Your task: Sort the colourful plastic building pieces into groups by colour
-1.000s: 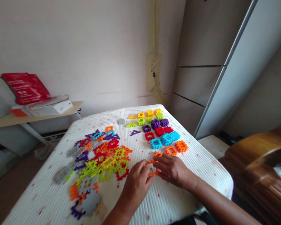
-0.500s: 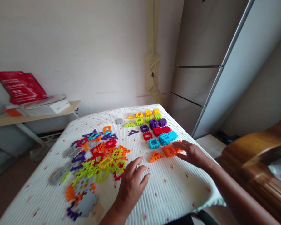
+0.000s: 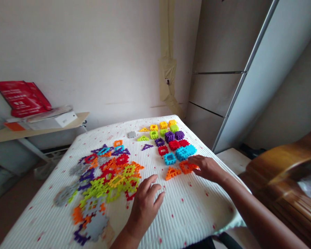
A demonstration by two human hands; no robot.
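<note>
Since a second ago, the left hand (image 3: 146,199) and the right hand (image 3: 206,167) have been moving apart, and the orange triangle (image 3: 169,174) is now lying bare between them. On the right side of the counter (image 3: 197,214), yellow pieces (image 3: 163,125), green pieces (image 3: 163,132), purple pieces (image 3: 169,137), red pieces (image 3: 173,145) and blue pieces (image 3: 186,153) are sitting in rows, colour by colour. Orange pieces are making the nearest row, with the orange square (image 3: 188,171) sitting just beside the triangle. That side is looking mostly done to me. On the left, a big mixed heap (image 3: 100,185) is lying all jumbled, so lots seems to be left. One gray piece (image 3: 131,134) is sitting near the far edge, by the yellow triangle (image 3: 144,129).

Left, the grip is opening wide: fingers are spreading between the heap and the orange triangle, and they are holding nothing. Right, the fingers are bending over the end of the orange row and seem to be touching it. That hand is hiding what is under it, so I'm not able to tell if its grip is squeezing anything.
</note>
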